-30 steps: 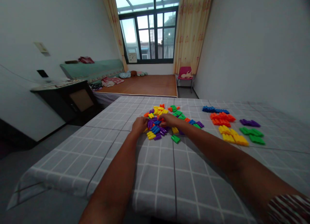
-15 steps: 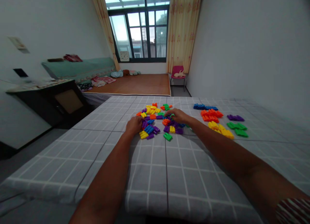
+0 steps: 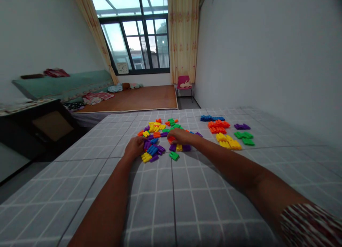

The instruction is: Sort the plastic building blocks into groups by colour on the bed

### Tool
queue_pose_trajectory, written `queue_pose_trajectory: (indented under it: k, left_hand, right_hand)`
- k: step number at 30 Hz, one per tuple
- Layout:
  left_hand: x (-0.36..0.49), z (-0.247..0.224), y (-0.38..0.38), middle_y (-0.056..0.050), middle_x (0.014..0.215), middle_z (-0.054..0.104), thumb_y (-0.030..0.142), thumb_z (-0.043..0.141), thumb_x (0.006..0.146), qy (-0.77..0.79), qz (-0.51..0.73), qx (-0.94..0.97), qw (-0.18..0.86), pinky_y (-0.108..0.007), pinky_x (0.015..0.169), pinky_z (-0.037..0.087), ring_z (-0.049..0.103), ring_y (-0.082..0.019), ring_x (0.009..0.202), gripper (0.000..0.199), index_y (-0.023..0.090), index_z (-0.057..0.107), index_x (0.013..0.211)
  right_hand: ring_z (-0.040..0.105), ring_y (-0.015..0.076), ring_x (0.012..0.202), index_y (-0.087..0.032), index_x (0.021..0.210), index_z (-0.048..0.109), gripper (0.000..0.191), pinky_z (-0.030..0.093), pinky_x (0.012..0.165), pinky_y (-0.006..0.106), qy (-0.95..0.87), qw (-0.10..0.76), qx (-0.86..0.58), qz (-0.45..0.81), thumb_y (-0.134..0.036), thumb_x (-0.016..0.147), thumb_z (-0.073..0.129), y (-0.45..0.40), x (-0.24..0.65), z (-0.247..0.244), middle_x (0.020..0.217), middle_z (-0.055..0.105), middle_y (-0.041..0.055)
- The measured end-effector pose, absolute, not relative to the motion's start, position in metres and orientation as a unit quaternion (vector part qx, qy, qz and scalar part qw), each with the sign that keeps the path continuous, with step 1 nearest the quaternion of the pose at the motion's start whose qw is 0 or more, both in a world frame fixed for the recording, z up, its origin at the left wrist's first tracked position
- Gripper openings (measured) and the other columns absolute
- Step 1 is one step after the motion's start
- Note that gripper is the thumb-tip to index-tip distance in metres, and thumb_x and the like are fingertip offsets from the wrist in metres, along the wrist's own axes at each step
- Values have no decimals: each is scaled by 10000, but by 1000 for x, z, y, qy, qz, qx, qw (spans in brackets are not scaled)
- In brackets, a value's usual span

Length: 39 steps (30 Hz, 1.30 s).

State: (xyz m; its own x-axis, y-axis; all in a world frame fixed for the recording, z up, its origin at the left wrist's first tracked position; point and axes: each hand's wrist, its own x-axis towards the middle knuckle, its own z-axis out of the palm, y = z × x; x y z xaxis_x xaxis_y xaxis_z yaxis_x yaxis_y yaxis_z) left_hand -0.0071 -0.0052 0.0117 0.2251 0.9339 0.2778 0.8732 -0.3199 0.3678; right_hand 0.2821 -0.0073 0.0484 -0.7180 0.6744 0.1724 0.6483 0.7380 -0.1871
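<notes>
Blocks (image 3: 153, 150) lie more spread toward the far edge of the table (image 3: 149, 204), the right hand (image 3: 177, 135) having parted from the left hand (image 3: 135, 147) to an orange block (image 3: 170, 140), seemingly loosening the heap, both hands curled, any grip unclear

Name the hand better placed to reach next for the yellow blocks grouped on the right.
Right, most likely: the right hand is nearer the yellow blocks. The left hand is at the left edge of the mixed pile, with the right hand between it and them.
</notes>
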Motion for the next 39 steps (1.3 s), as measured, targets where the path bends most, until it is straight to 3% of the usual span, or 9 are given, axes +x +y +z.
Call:
queue_pose_trajectory:
  k: [9,16,26,33,39]
  left_hand:
    - [-10,10,-2,-77,1052,735,256,450,830,591,204,778,58,-290,803,493,669,-231,948,382,206,734,1081]
    - [-10,9,0,-80,1059,731,246,440,820,597,198,777,37,-299,822,501,667,-235,962,384,206,730,1069]
    - [-11,8,-1,-91,1098,720,262,413,853,585,197,786,32,-325,892,484,647,-244,1017,379,207,727,1059]
    - [-7,12,-5,-91,1034,730,263,454,841,593,202,777,54,-316,838,495,651,-241,943,364,196,731,1067]
    - [-1,12,-10,-104,1090,707,291,428,891,601,227,766,36,-321,882,466,625,-227,1008,361,186,715,1084]
  right_hand:
    - [607,229,1030,-191,1134,646,349,442,872,328,-845,174,-505,8,-348,824,681,24,427,74,1125,687,91]
    - [613,226,1061,-235,1125,670,360,450,867,310,-772,60,-633,0,-365,790,686,55,530,73,1171,685,65]
    - [610,270,1091,-262,1161,671,410,463,833,342,-762,7,-648,13,-357,763,686,56,527,53,1210,675,76]
    - [589,295,1106,-311,1207,658,492,470,819,370,-747,0,-665,-6,-416,731,729,45,515,67,1248,651,84]
    - [596,274,1078,-254,1188,667,340,461,854,370,-793,34,-607,-46,-342,867,601,30,455,84,1192,669,109]
